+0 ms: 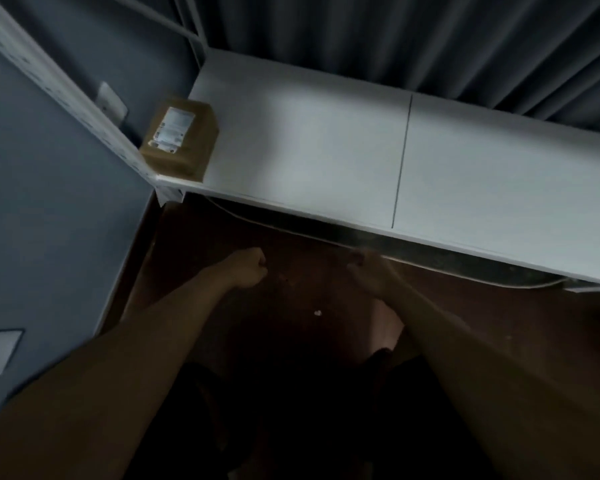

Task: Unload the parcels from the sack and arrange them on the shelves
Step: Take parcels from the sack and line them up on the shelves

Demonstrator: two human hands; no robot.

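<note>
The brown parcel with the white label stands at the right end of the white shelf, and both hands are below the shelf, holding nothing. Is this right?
Not quite. In the head view the parcel stands at the left end of the shelf, not the right. The rest holds: the left hand and the right hand are below the shelf, holding nothing.

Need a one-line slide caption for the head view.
One brown parcel sits at the left end of the white shelf; left hand and right hand hang below, holding nothing.

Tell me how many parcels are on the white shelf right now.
1. A brown parcel with a white label sits at the left end of the white shelf, against the corner post. The sack is out of view, so more may be hidden.
</note>
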